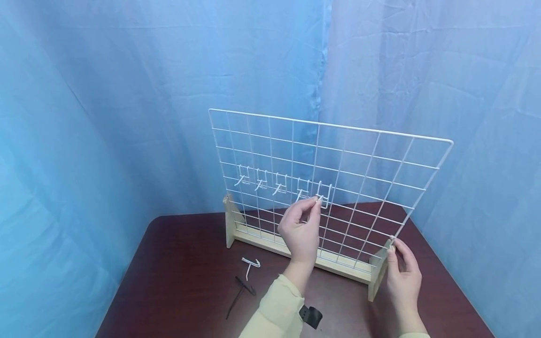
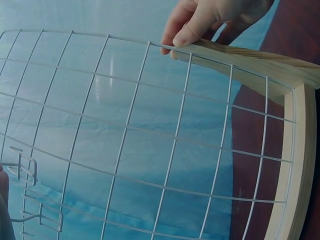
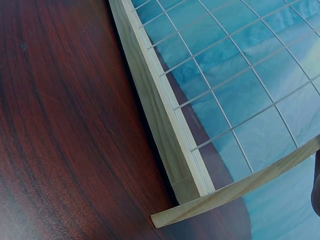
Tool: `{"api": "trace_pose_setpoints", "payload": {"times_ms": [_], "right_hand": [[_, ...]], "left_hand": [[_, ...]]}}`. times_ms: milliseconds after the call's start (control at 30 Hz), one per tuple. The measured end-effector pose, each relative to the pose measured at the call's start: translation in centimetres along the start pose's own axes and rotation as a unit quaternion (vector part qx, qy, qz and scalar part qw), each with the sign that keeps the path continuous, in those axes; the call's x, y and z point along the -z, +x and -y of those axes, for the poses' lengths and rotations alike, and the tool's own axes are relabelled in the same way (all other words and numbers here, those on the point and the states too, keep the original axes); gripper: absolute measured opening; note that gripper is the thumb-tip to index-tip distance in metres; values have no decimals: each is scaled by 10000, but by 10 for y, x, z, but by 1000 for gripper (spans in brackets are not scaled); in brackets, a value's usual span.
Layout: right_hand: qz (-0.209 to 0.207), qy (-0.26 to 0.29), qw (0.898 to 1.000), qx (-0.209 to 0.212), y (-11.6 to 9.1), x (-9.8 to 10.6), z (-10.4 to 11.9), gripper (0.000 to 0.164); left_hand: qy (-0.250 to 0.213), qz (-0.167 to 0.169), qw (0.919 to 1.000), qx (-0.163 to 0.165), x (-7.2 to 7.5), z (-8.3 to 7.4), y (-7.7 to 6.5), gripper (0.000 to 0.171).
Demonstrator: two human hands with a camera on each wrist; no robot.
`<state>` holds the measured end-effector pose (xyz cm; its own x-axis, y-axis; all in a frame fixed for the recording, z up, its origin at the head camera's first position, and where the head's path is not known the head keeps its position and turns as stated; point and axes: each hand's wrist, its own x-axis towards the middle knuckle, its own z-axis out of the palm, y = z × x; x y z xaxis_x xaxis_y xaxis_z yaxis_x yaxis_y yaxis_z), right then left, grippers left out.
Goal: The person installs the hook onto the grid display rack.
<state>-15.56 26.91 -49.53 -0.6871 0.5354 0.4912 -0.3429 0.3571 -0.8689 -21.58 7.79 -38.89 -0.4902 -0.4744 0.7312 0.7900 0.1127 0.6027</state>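
Observation:
A white wire grid panel [image 1: 359, 173] stands upright in a wooden stand [image 1: 346, 271] on the table. My left hand [image 1: 301, 227] pinches the prong of a white wire hook [image 1: 329, 193] between thumb and forefinger. That hook is against a horizontal wire of the grid. To its left, several white hooks [image 1: 280, 183] hang in a row; the nearest is partly covered by the left hand. My right hand [image 1: 405, 279] grips the panel's right edge at the top of the stand's side piece. In the left wrist view the right hand [image 2: 220, 17] shows there too.
A loose white hook [image 1: 250, 265] and a dark hook [image 1: 241, 291] lie on the dark red table [image 1: 181, 281], left of the left forearm. Blue curtains [image 1: 148, 94] hang behind and at both sides. A black band [image 1: 310, 316] is on the left wrist.

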Motion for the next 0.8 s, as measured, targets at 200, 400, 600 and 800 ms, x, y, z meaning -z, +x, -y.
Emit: {"api": "trace_pose_setpoints", "payload": {"times_ms": [200, 400, 600, 800], "right_hand": [[-5, 9, 10000, 29, 0, 0, -1, 28], [2, -17, 10000, 6, 1, 0, -1, 28], [6, -25, 10000, 41, 0, 0, -1, 28], [-6, 31, 10000, 47, 0, 1, -2, 29]], "left_hand": [[25, -80, 9999, -106, -5, 3, 5, 14], [128, -57, 9999, -28, -6, 3, 6, 10], [229, 25, 9997, -7, -6, 6, 1, 10], [189, 73, 9996, 200, -6, -1, -3, 12]]}}
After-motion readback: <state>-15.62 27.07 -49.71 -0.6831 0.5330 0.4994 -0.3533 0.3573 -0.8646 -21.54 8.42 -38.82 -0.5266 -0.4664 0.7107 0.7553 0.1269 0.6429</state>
